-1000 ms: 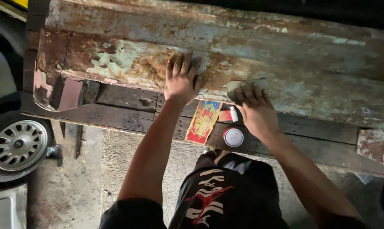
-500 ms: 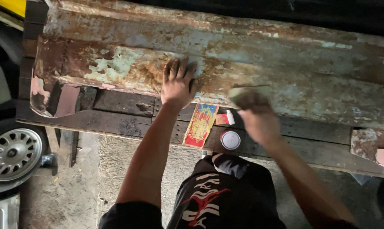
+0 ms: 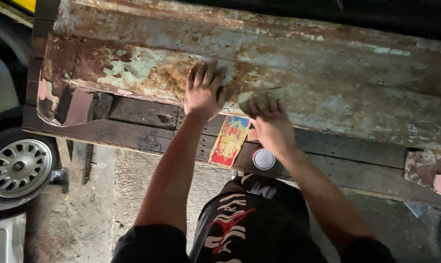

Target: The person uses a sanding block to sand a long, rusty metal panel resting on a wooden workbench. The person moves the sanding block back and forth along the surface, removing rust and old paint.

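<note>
A long rusty metal panel (image 3: 327, 73) with flaking pale paint lies across a dark wooden bench (image 3: 142, 131). My left hand (image 3: 204, 91) rests flat on the panel's lower edge, fingers spread. Right beside it, my right hand (image 3: 270, 122) is closed on a folded piece of greenish sandpaper (image 3: 259, 95), pressed against the rusty surface. The two hands are nearly touching.
A red and yellow flat packet (image 3: 228, 140) and a small round white-lidded tin (image 3: 263, 159) lie on the bench below my hands. A car wheel with a silver rim (image 3: 17, 168) stands at the left. Concrete floor (image 3: 94, 209) lies under the bench.
My right hand has slid the sandpaper leftwards along the panel, closing the gap to my left hand. The left hand stays planted on the panel.
</note>
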